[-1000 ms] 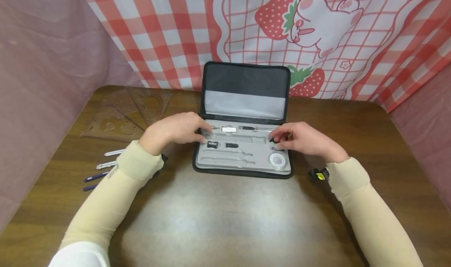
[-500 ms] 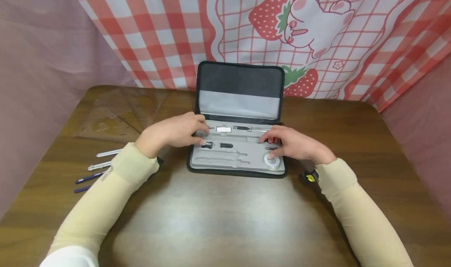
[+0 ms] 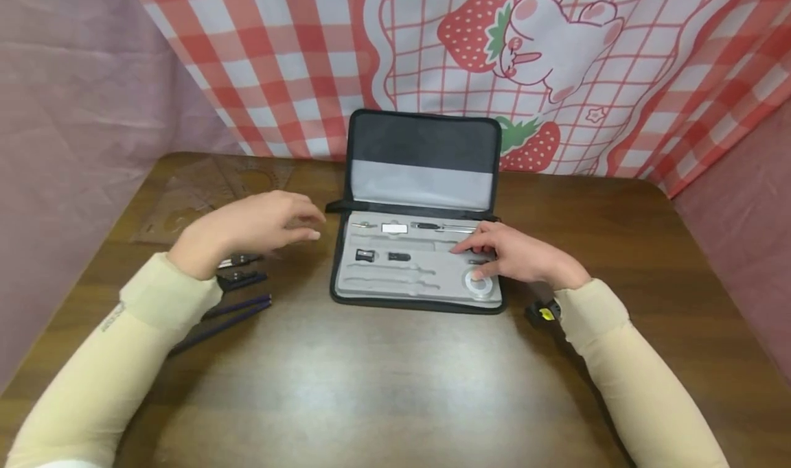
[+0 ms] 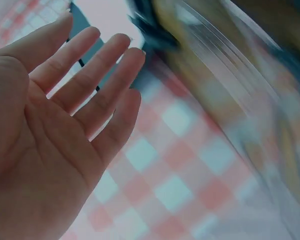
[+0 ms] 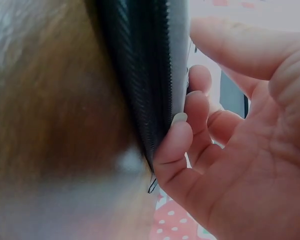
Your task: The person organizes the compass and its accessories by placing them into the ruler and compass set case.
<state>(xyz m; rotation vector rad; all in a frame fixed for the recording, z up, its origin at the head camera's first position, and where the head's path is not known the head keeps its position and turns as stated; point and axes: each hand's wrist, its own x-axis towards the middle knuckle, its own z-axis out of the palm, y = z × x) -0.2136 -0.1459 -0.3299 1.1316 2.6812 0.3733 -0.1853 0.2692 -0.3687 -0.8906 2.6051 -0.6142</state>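
Note:
In the head view, an open black zip case (image 3: pixel 417 306) stands on the table, its grey tray (image 3: pixel 432 265) facing up. My left hand (image 3: pixel 253 224) hovers left of the case, fingers loosely extended and holding nothing; the left wrist view shows its bare palm (image 4: pixel 55 130). My right hand (image 3: pixel 516 252) rests over the tray's right side, thumb on a round, pale disc-shaped item (image 3: pixel 479 287). In the right wrist view its bent fingers touch the tray by the zipped edge (image 5: pixel 160 90). The tray also holds a pencil sharpener (image 3: pixel 364 255), white eraser (image 3: pixel 394 228) and compass (image 3: pixel 426 226).
Transparent set squares (image 3: pixel 161 226) lie at the table's back left. Dark blue pencils (image 3: pixel 241 307) lie partly under my left forearm. A small black piece (image 3: pixel 398 256) and a small metal piece (image 3: pixel 363 225) sit in the tray. A checked cloth (image 3: pixel 296 56) hangs behind.
My left hand has moved left, off the case's left edge. My right hand has shifted slightly toward the front of the tray, its thumb coming onto the round item.

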